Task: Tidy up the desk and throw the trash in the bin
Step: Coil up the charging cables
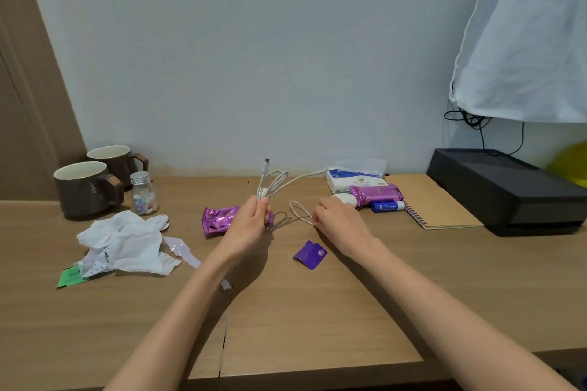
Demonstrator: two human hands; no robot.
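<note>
My left hand (pixel 251 220) holds folded loops of a white charging cable (pixel 275 181) above the wooden desk (pixel 317 311), its plug end sticking up. My right hand (pixel 336 216) pinches another loop of the same cable near a white charger (pixel 343 199). A purple snack packet (pixel 219 220) lies partly behind my left hand. On the left lie crumpled white tissue (pixel 127 241), a torn wrapper strip (pixel 182 251) and a green slip (pixel 70 276). A small purple wrapper (pixel 310 254) lies in front of my right hand.
Two brown mugs (pixel 85 189) and a small glass jar (pixel 143 194) stand at the back left. A tissue pack (pixel 355 179), a second purple packet (pixel 376 194), a blue tube (pixel 388 206), a spiral notebook (pixel 438 203) and a black box (pixel 508 190) sit at the right.
</note>
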